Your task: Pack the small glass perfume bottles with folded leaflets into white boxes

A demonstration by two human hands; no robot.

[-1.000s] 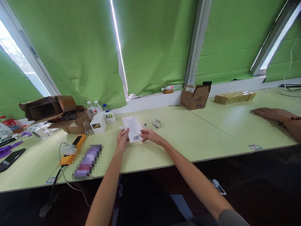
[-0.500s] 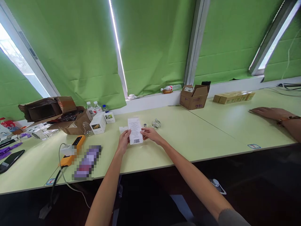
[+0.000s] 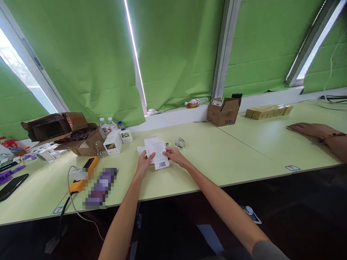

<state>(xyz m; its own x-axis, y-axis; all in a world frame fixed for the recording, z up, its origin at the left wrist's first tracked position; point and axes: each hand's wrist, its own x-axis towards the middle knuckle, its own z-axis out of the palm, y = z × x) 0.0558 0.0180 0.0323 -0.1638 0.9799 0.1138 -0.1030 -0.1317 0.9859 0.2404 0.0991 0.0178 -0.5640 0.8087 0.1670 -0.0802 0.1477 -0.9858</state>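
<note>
Over a pale table (image 3: pixel 230 162), before green blinds (image 3: pixel 176 54), a white printed paper (image 3: pixel 156 147) is gripped between thumb and fingers by the left hand (image 3: pixel 143 164) at one edge and by the right hand (image 3: pixel 175 156) at the other, while a clear glass piece (image 3: pixel 180 142) is seen near the right hand.

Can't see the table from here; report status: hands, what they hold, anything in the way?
Left hand, right hand: both gripping. Thin white printed sheet with black barcode held between them. Transparent rounded object beyond right hand, apparently not blocking.
</note>
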